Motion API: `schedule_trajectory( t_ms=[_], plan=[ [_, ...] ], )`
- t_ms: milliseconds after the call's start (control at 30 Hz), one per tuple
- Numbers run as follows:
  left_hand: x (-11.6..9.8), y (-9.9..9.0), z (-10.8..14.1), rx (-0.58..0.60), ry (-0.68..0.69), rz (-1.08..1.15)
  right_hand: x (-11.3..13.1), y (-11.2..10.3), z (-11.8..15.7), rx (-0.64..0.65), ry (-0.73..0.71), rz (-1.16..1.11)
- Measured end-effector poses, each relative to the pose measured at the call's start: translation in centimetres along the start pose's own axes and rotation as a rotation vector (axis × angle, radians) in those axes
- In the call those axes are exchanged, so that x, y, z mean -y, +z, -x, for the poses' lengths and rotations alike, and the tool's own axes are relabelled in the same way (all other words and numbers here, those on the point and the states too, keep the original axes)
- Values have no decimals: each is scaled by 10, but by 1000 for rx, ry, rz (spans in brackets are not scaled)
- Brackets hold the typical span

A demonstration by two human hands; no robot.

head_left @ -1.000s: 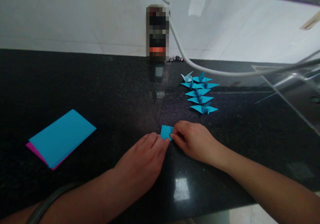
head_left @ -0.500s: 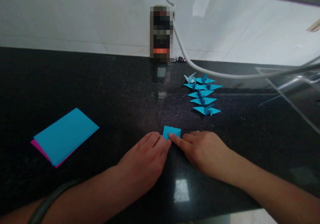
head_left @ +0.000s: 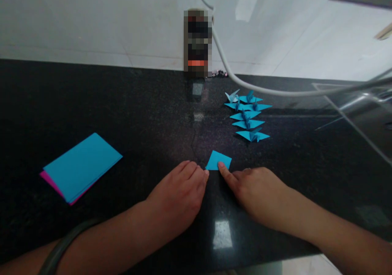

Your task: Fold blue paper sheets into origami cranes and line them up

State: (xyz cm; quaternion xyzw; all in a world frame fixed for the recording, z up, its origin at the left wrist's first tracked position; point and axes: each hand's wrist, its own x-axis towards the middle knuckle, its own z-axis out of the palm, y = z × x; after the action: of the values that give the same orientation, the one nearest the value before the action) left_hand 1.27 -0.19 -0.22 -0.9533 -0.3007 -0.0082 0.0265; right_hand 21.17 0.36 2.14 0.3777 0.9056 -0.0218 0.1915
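Observation:
A small folded blue paper [head_left: 216, 159] lies on the dark counter, a flat four-sided shape set at a slant. At its left corner, my left hand [head_left: 180, 189] is closed, thumb and fingertips pinched on the tip. My right hand [head_left: 257, 189] presses the paper's right part down with a stretched index finger, while its other fingers are curled under. Beyond the paper, several blue origami cranes [head_left: 252, 135] stand in a cluster. Among them is a paler crane [head_left: 232, 97] at the back left.
To the left lies a stack of blue paper [head_left: 82, 166] with pink paper [head_left: 52, 184] sticking out beneath. A blurred-out object [head_left: 197, 42] leans at the wall. A white cable [head_left: 266, 90] curves past the cranes. Clear plastic or glass edges [head_left: 352, 115] stand at right.
The folded blue paper has turned and shifted right, and more of it shows. My right hand has moved slightly right with it; my left hand stays nearly in place.

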Motion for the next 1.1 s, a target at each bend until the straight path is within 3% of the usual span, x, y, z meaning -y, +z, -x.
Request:
schedule_trajectory(
  t_ms=[233, 400, 667, 767, 900, 1100],
  plan=[
    [-5, 0, -1, 15, -52, -1, 4, 1, -3, -39, -27, -114],
    [-7, 5, 2, -5, -45, -5, 4, 0, 0, -24, -22, -85],
    [-3, -3, 0, 21, -91, 2, 5, -5, 2, 36, 8, -26],
    [-4, -4, 1, 32, -125, -6, 0, -2, -3, -32, 36, -110],
    [-2, -7, 1, 45, -149, -5, -13, 5, -12, -277, 139, -253],
    [7, -14, -1, 28, -202, -15, -15, 7, -13, -269, 101, -252]
  ],
)
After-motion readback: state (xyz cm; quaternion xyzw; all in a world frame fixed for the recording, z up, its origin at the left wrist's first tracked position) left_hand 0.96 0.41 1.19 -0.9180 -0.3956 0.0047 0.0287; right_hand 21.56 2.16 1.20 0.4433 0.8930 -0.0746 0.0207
